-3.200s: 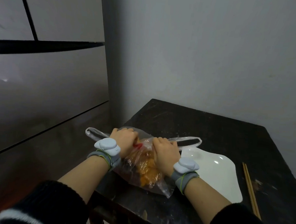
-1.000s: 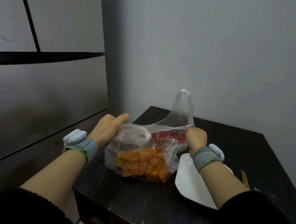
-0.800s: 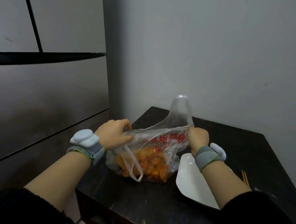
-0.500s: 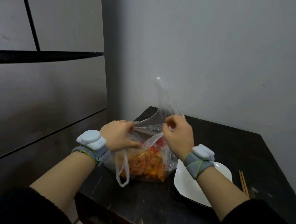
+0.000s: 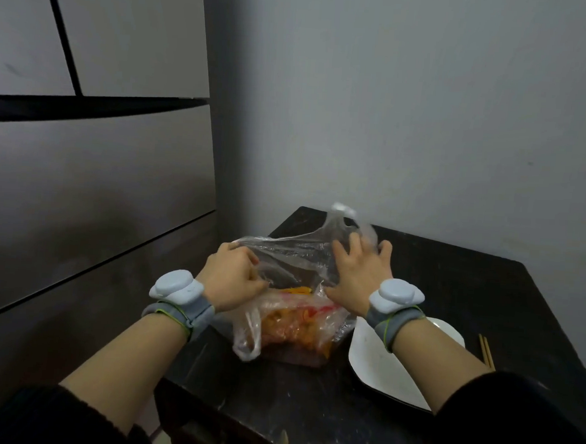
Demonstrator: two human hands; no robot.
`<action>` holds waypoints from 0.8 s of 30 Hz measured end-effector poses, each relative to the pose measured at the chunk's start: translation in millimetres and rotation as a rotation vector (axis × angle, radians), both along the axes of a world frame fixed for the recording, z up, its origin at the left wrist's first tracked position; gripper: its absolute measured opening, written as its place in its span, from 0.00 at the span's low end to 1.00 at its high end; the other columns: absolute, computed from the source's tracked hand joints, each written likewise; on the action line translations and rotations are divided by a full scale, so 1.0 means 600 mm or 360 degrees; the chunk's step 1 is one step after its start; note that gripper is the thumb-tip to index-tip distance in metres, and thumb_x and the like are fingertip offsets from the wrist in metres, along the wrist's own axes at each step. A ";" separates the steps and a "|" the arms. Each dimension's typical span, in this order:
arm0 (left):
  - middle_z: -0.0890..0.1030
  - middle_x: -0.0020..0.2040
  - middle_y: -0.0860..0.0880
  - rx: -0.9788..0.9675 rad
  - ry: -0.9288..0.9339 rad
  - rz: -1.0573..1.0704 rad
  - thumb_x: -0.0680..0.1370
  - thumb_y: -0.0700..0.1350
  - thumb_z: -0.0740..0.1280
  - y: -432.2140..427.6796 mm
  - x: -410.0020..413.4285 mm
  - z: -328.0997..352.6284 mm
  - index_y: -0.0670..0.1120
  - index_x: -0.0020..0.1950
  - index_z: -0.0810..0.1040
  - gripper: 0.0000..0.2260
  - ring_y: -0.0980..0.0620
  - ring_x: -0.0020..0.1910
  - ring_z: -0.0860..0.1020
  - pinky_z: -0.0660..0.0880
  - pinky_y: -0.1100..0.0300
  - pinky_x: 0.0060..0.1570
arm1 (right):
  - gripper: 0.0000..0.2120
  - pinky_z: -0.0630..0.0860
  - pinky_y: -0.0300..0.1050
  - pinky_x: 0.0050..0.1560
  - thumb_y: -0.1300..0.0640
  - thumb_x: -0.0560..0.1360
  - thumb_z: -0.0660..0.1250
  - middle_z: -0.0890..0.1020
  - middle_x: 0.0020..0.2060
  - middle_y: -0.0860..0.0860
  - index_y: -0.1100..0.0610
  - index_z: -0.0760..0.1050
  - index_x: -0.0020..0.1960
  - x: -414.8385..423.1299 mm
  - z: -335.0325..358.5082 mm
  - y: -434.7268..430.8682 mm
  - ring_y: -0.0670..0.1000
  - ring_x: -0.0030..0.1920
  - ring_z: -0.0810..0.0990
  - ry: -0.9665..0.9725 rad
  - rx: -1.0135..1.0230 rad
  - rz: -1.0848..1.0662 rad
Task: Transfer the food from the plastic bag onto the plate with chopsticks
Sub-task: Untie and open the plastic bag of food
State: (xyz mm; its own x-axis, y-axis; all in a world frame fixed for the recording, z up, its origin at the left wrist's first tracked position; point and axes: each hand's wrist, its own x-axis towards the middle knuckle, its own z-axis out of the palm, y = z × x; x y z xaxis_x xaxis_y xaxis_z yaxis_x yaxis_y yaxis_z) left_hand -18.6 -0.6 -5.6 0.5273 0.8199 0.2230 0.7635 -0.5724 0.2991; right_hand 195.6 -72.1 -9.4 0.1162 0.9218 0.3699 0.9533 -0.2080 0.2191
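1. The left hand [image 5: 232, 280] had its fingers [image 5: 243, 255] curled tight around the near-left rim of the plastic bag [image 5: 296, 256], gripping the film.
2. The right hand [image 5: 360, 277] lay against the bag's right side. Its fingers [image 5: 353, 246] were spread and fairly straight, blurred at the tips, touching the film without clasping it.
3. Between the two sets of fingers the bag's mouth was stretched wide. A handle loop [image 5: 345, 211] stood up just beyond the right fingers, and a second loop [image 5: 248, 335] hung below the left fingers.
4. The orange food [image 5: 289, 321] sat inside the bag, beneath both hands, on the dark worktop [image 5: 452, 293].
5. The white plate [image 5: 375, 367] lay just right of the bag, under the right wrist, and the chopsticks [image 5: 486, 350] lay further right.
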 end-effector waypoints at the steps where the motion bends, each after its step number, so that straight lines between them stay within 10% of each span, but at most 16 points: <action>1: 0.75 0.61 0.53 0.0059 0.0087 -0.0038 0.70 0.55 0.67 -0.001 0.000 -0.003 0.53 0.30 0.76 0.11 0.48 0.66 0.65 0.69 0.51 0.61 | 0.33 0.59 0.61 0.64 0.36 0.69 0.64 0.69 0.60 0.55 0.56 0.67 0.66 0.001 -0.005 0.000 0.58 0.62 0.68 0.0010 0.0010 -0.0007; 4: 0.65 0.69 0.50 0.0181 0.0217 -0.0092 0.70 0.50 0.67 -0.010 0.008 -0.010 0.52 0.45 0.77 0.05 0.44 0.71 0.55 0.62 0.47 0.66 | 0.44 0.56 0.63 0.67 0.29 0.66 0.64 0.64 0.64 0.56 0.59 0.62 0.69 0.006 -0.017 0.007 0.58 0.66 0.62 0.0074 -0.0152 -0.0139; 8: 0.48 0.75 0.48 0.0103 0.0313 -0.0042 0.69 0.56 0.68 0.000 0.018 -0.024 0.57 0.69 0.61 0.30 0.41 0.74 0.44 0.52 0.43 0.72 | 0.45 0.58 0.62 0.68 0.25 0.65 0.61 0.62 0.68 0.57 0.57 0.66 0.69 0.011 -0.035 0.020 0.59 0.69 0.59 0.0476 -0.0344 -0.0451; 14: 0.35 0.76 0.48 -0.0049 0.0462 -0.0126 0.64 0.58 0.72 0.023 0.025 -0.032 0.61 0.74 0.41 0.50 0.42 0.74 0.34 0.44 0.44 0.73 | 0.48 0.55 0.62 0.72 0.24 0.65 0.62 0.56 0.75 0.61 0.56 0.65 0.73 0.003 -0.069 0.061 0.64 0.75 0.52 0.1361 -0.0473 -0.0513; 19: 0.34 0.76 0.48 0.0084 0.0444 -0.0159 0.62 0.64 0.71 0.040 0.025 -0.036 0.62 0.74 0.38 0.52 0.42 0.75 0.34 0.46 0.46 0.73 | 0.15 0.64 0.55 0.64 0.39 0.75 0.61 0.74 0.59 0.54 0.46 0.79 0.51 -0.004 -0.081 0.087 0.59 0.63 0.67 0.1333 -0.0025 -0.0470; 24: 0.57 0.74 0.46 0.0104 0.0173 0.0084 0.72 0.64 0.63 0.062 0.038 -0.048 0.57 0.75 0.46 0.39 0.41 0.73 0.54 0.59 0.44 0.70 | 0.08 0.76 0.57 0.48 0.56 0.66 0.66 0.81 0.36 0.56 0.51 0.81 0.30 0.009 -0.075 0.113 0.59 0.43 0.79 0.2657 0.0310 -0.0267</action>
